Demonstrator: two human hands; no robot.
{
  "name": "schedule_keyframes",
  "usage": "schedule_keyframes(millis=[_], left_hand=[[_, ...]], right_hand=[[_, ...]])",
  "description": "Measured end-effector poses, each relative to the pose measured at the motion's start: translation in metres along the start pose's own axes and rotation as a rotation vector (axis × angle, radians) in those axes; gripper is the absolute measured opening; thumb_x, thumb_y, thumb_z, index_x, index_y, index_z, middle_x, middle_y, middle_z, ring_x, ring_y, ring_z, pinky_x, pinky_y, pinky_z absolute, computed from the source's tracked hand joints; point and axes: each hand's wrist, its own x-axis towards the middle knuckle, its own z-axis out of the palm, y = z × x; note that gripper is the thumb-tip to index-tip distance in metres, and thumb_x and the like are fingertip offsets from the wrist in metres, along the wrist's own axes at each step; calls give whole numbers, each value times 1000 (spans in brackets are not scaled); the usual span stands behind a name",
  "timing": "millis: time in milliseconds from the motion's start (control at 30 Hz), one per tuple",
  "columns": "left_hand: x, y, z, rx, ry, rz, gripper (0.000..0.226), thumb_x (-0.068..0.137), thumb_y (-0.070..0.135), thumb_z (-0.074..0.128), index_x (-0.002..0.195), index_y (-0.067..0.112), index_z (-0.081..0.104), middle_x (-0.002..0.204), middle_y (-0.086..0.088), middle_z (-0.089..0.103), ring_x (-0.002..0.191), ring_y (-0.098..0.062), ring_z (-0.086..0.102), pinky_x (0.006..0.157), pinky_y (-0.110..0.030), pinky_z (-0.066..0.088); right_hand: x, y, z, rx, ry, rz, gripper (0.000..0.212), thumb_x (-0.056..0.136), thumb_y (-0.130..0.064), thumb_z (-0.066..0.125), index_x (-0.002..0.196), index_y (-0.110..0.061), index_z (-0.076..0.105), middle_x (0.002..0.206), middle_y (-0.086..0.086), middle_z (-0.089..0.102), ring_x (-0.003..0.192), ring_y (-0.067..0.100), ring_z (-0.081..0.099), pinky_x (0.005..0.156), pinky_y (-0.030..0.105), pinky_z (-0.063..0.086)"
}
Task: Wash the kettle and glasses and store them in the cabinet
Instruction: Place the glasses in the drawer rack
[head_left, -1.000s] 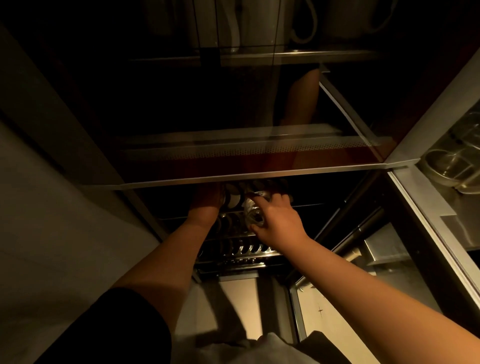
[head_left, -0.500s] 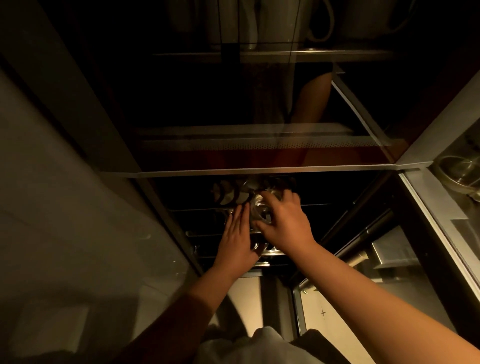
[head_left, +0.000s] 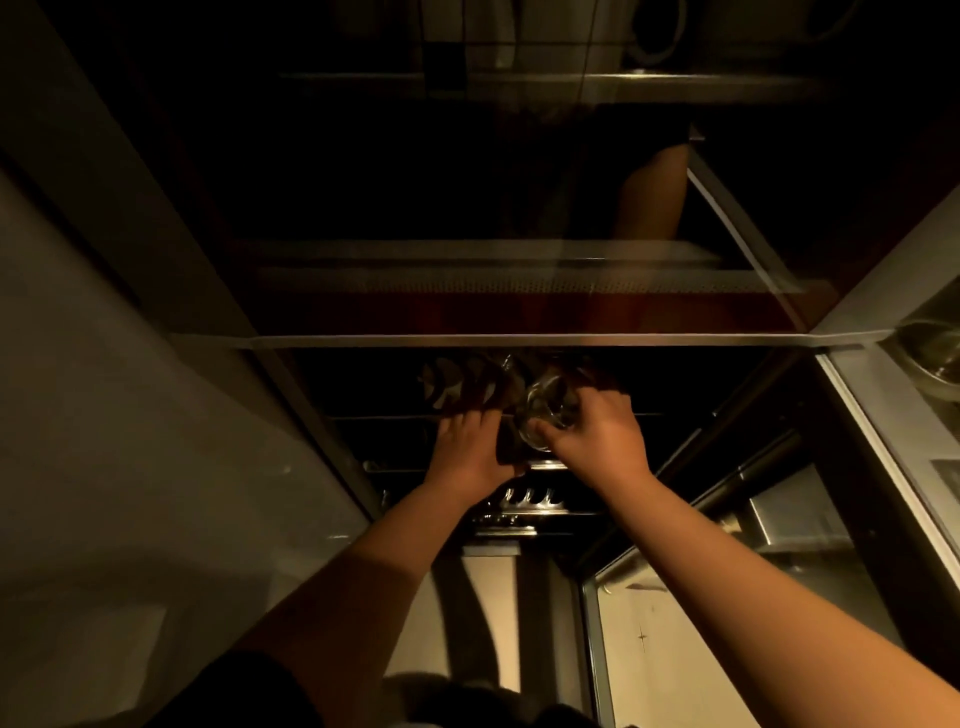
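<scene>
Dim cabinet interior, seen from below the open door. At left, pale glass door panel (head_left: 171, 467). Left hand (head_left: 470, 449) reaching into the lower shelf, fingers stretched forward and flat over the wire rack (head_left: 519, 501), gripping nothing visible. Just beyond its fingertips, a row of glasses (head_left: 457, 382) in shadow, hard to count. Immediately right, touching distance from the left hand, a clear glass (head_left: 548, 415) tilted on its side, clasped by the right hand (head_left: 597, 434), thumb beneath, fingers curled over the top. Far right, metal bowl (head_left: 935, 353) on another shelf.
</scene>
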Motion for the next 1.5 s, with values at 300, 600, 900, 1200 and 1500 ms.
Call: schedule_keyframes(millis=[300,600,900,1200,1500], left_hand=[[14,-3,-16,-54,-87,22,102,65,55,76,144,33,17,148,-5,34,133,-29,35,103,-40,35],[-8,16,-8,-245,-65,53,87,63,48,80,134,23,37,135,0,45,128,-21,36,110,-38,28],[-19,10,-13,-491,-21,-12,77,71,31,80,132,24,35,130,-1,47,117,-19,48,89,-32,47],[-23,0,-24,-541,-62,-30,82,72,34,78,136,29,26,134,-3,45,118,-18,50,92,-33,47],[-24,-6,-36,-475,-12,-13,76,75,42,74,133,30,25,138,0,35,121,-17,45,86,-24,39]], right_hand=[[-5,13,-4,30,71,-5,51,72,-47,74,110,-18,59,110,8,53,113,25,42,77,27,38],[-18,7,2,131,81,-20,68,71,-44,76,128,-17,49,116,8,46,116,24,43,91,34,46],[-22,1,7,284,35,-47,64,72,-43,75,127,-24,48,118,3,44,116,23,47,92,40,50],[-16,-1,2,436,-81,-58,52,74,-43,74,119,-26,52,107,-3,44,100,12,52,75,14,42],[-12,-9,1,327,-175,-94,42,90,-52,49,121,-24,48,111,-2,52,97,13,54,67,18,38]])
